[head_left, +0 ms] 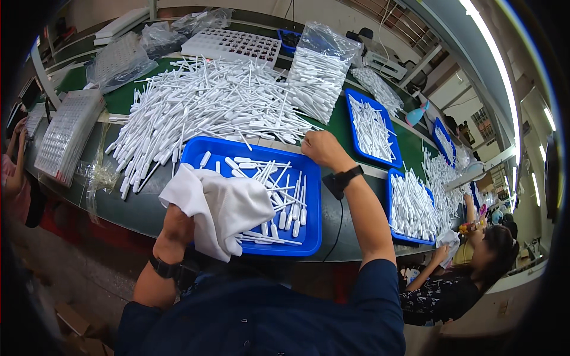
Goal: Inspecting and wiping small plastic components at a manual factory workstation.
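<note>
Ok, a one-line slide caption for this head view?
Left hand holds a white cloth over a blue tray of white pipettes; right hand grips its far rim.

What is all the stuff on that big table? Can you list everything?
pipettes: a big heap, white, middle of table; more in trays
blue trays: four seen, one in front, three to the right
cloth: one, white, over front tray's left edge
bag: one, clear, full of pipettes, behind heap
racks: several, white or clear, back and left
table: one, green top
co-worker: one, seated at right
left hand: on the cloth, black wristband
right hand: closed, at the tray's far rim, black wristband
</note>
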Motion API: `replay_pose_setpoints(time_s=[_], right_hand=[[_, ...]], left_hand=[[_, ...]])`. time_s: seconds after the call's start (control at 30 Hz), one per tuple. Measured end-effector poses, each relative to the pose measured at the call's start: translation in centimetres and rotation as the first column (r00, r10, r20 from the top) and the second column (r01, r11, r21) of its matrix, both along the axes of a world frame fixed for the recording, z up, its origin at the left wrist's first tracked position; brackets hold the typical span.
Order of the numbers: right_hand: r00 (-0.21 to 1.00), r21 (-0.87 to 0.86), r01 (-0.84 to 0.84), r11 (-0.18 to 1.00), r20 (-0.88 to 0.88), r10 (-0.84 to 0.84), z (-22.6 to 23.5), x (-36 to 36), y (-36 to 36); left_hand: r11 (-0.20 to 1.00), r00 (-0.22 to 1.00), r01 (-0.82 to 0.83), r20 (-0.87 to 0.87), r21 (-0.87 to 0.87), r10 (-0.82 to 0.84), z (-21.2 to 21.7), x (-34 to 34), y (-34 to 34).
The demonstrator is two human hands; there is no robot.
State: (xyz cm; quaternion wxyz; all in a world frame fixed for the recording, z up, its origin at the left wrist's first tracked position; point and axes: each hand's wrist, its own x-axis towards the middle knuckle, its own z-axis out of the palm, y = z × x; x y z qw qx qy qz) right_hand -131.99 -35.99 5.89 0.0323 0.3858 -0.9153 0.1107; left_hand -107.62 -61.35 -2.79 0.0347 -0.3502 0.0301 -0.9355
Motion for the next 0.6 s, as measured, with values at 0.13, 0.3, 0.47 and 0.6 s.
replay_pose_setpoints(time_s=[0.13, 0.3, 0.47, 0.6], right_hand=[[0.97, -0.294, 0.13, 0.947, 0.235, -0.06, 3.3, 4.6, 0.8], [0.621, -0.625, 0.293, 0.724, 0.7, 0.353, 2.8, 11.8, -1.9], [0.444, -0.647, 0.172, 0.742, 0.724, 0.528, 0.1, 16.7, -5.2], [0.413, -0.642, 0.184, 0.744, 0.737, 0.534, 0.6, 19.1, -5.8]], left_hand=[[0.642, 0.807, -0.017, 0.368, -0.767, 0.461, 5.9, 3.1, -1.6], [0.563, 0.643, -0.003, 0.43, -0.827, 0.634, 5.5, 2.1, 0.3], [0.004, 0.567, -0.161, -0.089, -0.987, 0.819, 3.5, 0.9, 3.3], [0.443, 0.517, -0.011, 0.374, -0.897, 0.77, 5.5, -1.1, 1.0]])
